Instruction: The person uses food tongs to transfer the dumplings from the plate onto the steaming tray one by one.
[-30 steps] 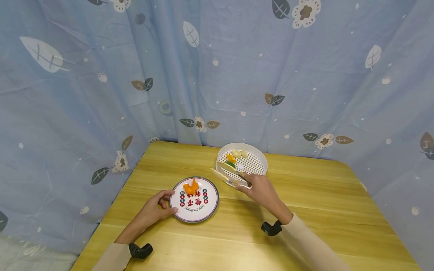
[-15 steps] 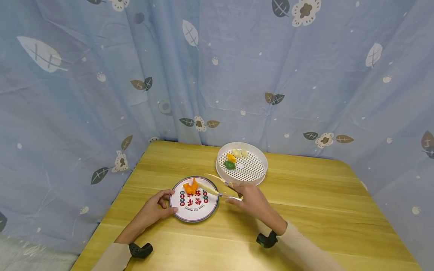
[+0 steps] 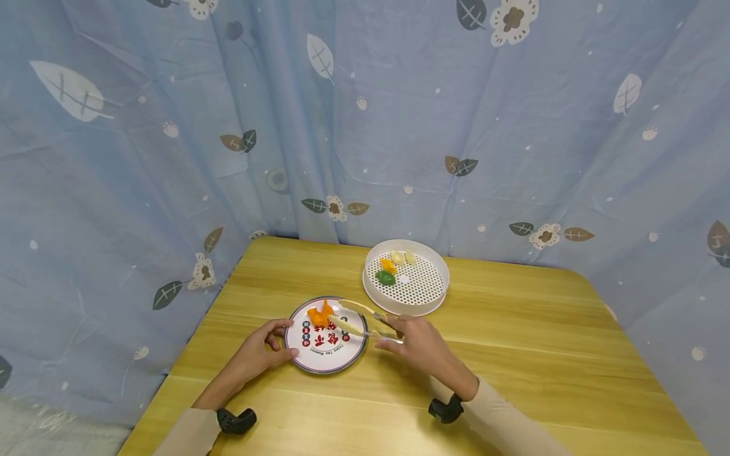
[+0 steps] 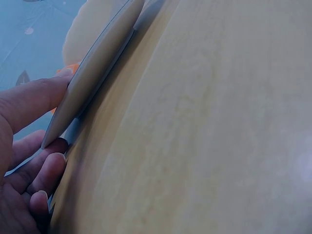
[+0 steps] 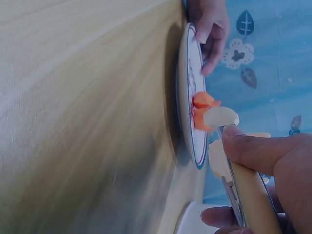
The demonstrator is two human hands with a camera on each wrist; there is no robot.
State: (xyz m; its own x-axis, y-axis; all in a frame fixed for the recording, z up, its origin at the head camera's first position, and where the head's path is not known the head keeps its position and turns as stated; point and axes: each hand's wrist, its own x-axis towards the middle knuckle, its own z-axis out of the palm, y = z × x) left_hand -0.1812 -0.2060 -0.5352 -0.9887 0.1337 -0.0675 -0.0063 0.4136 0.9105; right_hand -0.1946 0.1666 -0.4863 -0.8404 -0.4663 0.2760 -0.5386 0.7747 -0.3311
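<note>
A round plate [image 3: 336, 354] with red lettering lies on the wooden table [image 3: 513, 354]. Orange food pieces [image 3: 320, 315] sit at its far side. My left hand [image 3: 272, 345] holds the plate's near-left rim [image 4: 97, 63], thumb on top and fingers underneath. My right hand [image 3: 393, 330] grips cream tongs [image 3: 356, 316], whose arms stand apart. Their tips reach over the plate, right beside the orange food [image 5: 201, 109]. In the right wrist view one rounded tong tip [image 5: 221, 117] touches or nearly touches that food.
A white perforated steamer tray [image 3: 424, 303] stands behind and to the right of the plate, holding an orange piece [image 3: 388, 263], a green piece [image 3: 386, 277] and pale pieces [image 3: 403, 257]. A blue flowered curtain [image 3: 365, 126] hangs around the table.
My right hand has carried the tongs left from the steamer tray to the plate, ending beside the orange food. The left hand and plate stayed put.
</note>
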